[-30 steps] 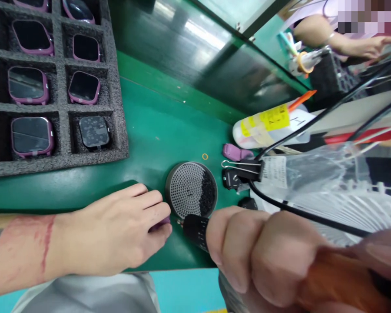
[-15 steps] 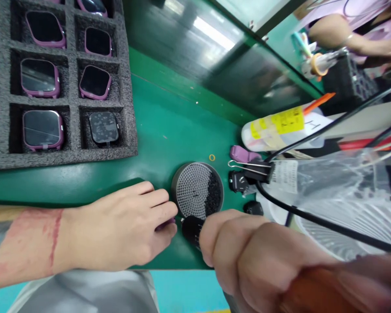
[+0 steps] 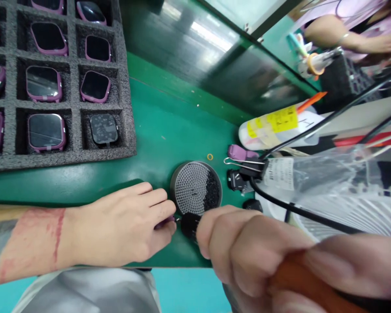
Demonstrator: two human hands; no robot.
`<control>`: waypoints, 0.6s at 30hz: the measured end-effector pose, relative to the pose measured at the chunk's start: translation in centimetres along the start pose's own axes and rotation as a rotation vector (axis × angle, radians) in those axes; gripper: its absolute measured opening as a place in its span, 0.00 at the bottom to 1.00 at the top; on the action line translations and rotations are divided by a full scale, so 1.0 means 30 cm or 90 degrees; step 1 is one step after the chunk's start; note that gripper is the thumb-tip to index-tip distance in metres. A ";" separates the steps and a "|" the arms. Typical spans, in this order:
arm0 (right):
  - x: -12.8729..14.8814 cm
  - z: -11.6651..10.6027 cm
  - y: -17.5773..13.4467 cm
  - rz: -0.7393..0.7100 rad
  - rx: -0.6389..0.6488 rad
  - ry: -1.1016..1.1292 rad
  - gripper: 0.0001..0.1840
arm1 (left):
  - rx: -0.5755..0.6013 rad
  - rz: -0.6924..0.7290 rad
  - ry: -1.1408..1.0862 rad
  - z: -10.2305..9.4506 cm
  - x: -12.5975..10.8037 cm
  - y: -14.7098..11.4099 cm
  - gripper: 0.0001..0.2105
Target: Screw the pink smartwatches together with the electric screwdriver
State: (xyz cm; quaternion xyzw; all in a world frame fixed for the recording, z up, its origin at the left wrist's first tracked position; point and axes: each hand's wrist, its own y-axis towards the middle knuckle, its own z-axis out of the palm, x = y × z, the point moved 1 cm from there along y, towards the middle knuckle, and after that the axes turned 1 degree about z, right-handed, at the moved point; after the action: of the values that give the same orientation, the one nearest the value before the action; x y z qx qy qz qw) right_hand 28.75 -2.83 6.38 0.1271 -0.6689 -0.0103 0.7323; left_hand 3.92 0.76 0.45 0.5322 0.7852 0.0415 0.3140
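While the left hand [image 3: 124,228] lay flat-knuckled on the green bench [image 3: 156,130], its fingers were curled down over a small purple piece [image 3: 164,222], pinning it to the surface, with only a sliver of that piece showing under the fingertips. And there was the right hand [image 3: 263,256], big and close to the lens, wrapped tight in a full fist around an orange-handled driver [image 3: 306,284]; the driver's black nose [image 3: 189,224] pointed left and sat right up against the purple piece, just in front of the left fingertips. Just behind that meeting point stood a round screw dish [image 3: 195,188], its perforated top part-covered with dark screws on the right side. A black binder clip [image 3: 244,174] lay beside the dish, and a grey foam tray [image 3: 125,108] of purple-rimmed watch bodies [image 3: 44,83] filled the far left. Up in the top right corner, another person's forearm [image 3: 332,32] reached across a separate station.
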 end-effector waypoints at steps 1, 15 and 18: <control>0.011 -0.001 0.000 0.004 -0.053 0.012 0.12 | 0.012 0.003 0.010 -0.002 -0.001 0.001 0.07; -0.043 -0.015 0.094 -0.075 -0.029 0.062 0.13 | 0.004 0.047 -0.060 -0.043 0.009 -0.002 0.09; -0.040 -0.008 0.102 -0.073 -0.015 0.045 0.12 | -0.021 0.028 -0.011 -0.031 0.001 0.001 0.15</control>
State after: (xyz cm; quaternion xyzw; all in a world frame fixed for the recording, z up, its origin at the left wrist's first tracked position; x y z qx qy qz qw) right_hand 28.38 0.40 5.80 0.1572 -0.6343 -0.0556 0.7549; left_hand 3.43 1.05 1.19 0.5445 0.7697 0.0566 0.3285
